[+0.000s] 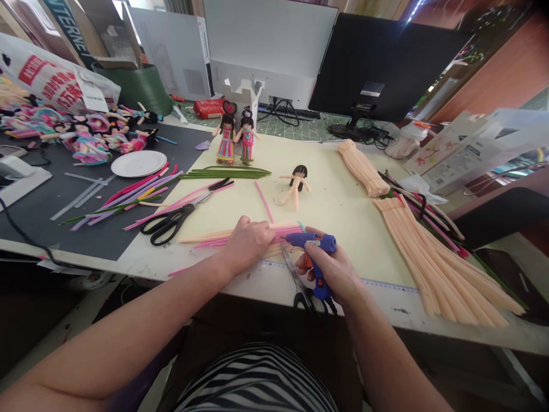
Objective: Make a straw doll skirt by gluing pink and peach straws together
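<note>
My right hand is wrapped round the grip of a blue hot glue gun, its nozzle pointing left. Close to that nozzle, my left hand is closed over a row of pink and peach pipe cleaners; its fingertips are hidden, and I cannot make out what they pinch. Under the glue gun lie small scissors with dark handles. Beyond my hands, a plain peach pipe-cleaner doll with black hair lies on the pale yellow sheet. One pink pipe cleaner lies left of the doll.
Black-handled scissors and green pipe cleaners lie left. Two dressed dolls stand at the back. Peach pipe-cleaner bundles spread at right. A white plate sits near piled dolls. Monitors line the back.
</note>
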Available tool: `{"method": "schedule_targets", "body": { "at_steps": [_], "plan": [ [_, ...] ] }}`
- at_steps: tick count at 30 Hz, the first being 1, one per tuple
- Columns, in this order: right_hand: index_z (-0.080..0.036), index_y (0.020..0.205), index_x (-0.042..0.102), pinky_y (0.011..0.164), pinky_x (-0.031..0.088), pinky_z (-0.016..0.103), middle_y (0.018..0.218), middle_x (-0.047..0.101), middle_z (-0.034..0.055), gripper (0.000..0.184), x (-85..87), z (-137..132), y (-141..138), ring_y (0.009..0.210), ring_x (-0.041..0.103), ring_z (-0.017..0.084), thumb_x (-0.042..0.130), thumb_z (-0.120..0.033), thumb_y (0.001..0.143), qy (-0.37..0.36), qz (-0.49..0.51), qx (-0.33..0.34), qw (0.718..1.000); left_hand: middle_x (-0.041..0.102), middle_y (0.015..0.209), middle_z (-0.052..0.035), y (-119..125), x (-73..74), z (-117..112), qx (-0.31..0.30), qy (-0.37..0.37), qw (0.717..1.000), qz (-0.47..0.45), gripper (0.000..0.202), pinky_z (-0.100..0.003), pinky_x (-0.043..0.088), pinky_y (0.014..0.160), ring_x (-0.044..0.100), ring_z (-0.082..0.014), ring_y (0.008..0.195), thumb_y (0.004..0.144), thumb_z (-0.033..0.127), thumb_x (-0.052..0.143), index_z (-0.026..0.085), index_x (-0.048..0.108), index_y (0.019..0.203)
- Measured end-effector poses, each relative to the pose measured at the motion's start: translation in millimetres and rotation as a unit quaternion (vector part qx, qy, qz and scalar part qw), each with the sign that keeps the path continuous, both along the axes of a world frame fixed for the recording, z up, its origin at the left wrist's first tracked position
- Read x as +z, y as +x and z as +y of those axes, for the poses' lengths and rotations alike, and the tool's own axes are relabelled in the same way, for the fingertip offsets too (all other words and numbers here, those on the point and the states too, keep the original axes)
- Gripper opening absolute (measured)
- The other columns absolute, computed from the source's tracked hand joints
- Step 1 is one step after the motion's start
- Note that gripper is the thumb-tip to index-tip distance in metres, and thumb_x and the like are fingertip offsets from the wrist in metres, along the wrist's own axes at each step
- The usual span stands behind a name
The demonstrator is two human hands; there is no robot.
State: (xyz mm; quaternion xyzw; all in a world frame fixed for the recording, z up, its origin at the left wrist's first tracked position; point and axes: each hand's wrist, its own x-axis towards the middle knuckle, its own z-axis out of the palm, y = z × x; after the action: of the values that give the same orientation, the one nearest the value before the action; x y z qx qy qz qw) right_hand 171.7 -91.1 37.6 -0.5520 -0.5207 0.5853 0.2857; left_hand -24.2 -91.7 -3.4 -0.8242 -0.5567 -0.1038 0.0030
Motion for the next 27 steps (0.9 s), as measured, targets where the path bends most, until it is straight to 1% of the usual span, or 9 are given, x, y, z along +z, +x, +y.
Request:
{"method": "schedule_targets", "body": {
  "at_steps": [6, 15, 20, 27],
  "plan": [
    [-0.02, 0.131, 0.045, 0.042, 0.042, 0.023, 0.058, 0.063, -0.0011, 0.057, -3.7, 1.4, 1.4, 0.052, 0.061, 0.016, 0.055, -0.039, 0.079, -0.002, 0.007, 0.005, 1.0, 0.06, 0.078, -0.0041, 1.4, 0.0, 0.2, 0.0, 0.001, 1.0, 0.009, 0.025, -0.036, 0.027, 0.071, 0.054, -0.017, 0.072, 0.095, 0.019, 0.041, 0.017, 0.059, 0.077],
    [-0.021, 0.131, 0.044, 0.041, 0.042, 0.022, 0.056, 0.062, -0.0024, 0.057, -3.3, -1.1, -0.7, 0.051, 0.061, 0.016, 0.056, -0.04, 0.078, -0.014, 0.011, -0.01, 1.0, 0.06, 0.079, -0.0051, 2.2, 2.5, -0.3, -0.002, 0.003, 1.0, 0.017, 0.027, -0.037, 0.028, 0.073, 0.055, -0.0171, 0.074, 0.096, 0.02, 0.04, 0.016, 0.059, 0.077],
    [-0.02, 0.13, 0.045, 0.042, 0.042, 0.022, 0.056, 0.062, -0.002, 0.055, -2.5, -1.6, -1.2, 0.051, 0.06, 0.015, 0.056, -0.037, 0.078, -0.02, 0.023, -0.01, 0.999, 0.06, 0.08, -0.0044, 1.8, 1.9, -0.7, -0.004, 0.01, 1.0, 0.025, 0.027, -0.037, 0.027, 0.073, 0.055, -0.0173, 0.073, 0.096, 0.022, 0.04, 0.017, 0.06, 0.079],
    [-0.02, 0.129, 0.044, 0.041, 0.041, 0.021, 0.056, 0.062, -0.0024, 0.056, -3.1, -1.0, -1.7, 0.051, 0.06, 0.015, 0.057, -0.038, 0.078, -0.025, 0.032, -0.014, 0.999, 0.06, 0.079, -0.0035, 2.2, 0.7, -1.0, -0.002, 0.011, 1.0, 0.027, 0.026, -0.037, 0.027, 0.072, 0.054, -0.0177, 0.072, 0.096, 0.022, 0.042, 0.017, 0.061, 0.079]
  ]
}}
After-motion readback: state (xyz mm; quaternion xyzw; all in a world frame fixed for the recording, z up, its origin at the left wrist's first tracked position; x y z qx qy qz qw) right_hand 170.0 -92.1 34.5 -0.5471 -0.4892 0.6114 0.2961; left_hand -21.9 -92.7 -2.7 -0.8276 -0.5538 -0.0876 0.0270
